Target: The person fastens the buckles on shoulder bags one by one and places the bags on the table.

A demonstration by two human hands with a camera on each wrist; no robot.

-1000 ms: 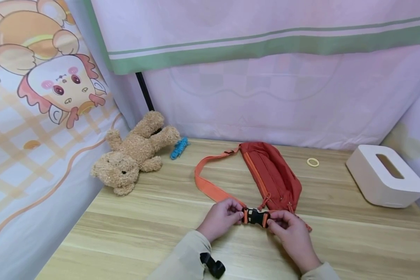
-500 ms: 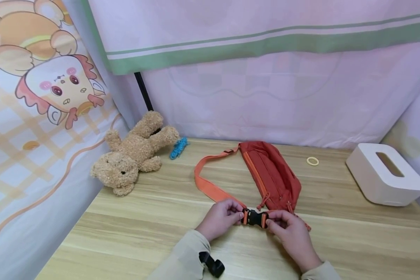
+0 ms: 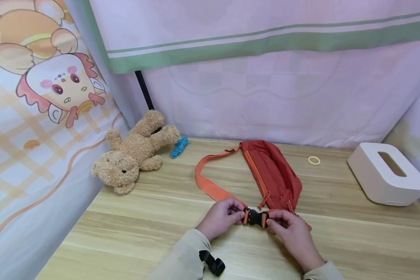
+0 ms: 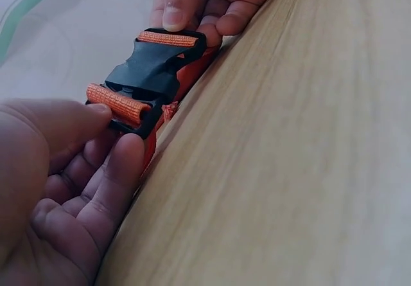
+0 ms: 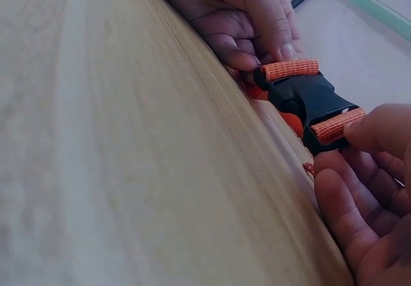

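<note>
A red waist bag (image 3: 271, 173) lies on the table, its orange strap (image 3: 210, 186) looping out to the left. At the near end of the strap is a black side-release buckle (image 3: 255, 217), its two halves joined. My left hand (image 3: 222, 217) pinches the buckle's left end between thumb and fingers. The right end is pinched by my right hand (image 3: 292, 235). In the left wrist view, orange webbing (image 4: 119, 103) wraps the bar at each end of the buckle. The right wrist view shows the right thumb pressing the webbing (image 5: 337, 125) on its side.
A brown teddy bear (image 3: 133, 151) lies at the left, with a blue bundle of cord (image 3: 179, 147) beside its leg. Behind the bag's right side is a pale yellow ring (image 3: 314, 160). A white tissue box (image 3: 388, 175) stands at the right. Fabric curtains enclose the table.
The buckle's two halves slid together between one second and half a second ago, closing the gap between them. Since then both hands have kept their grip.
</note>
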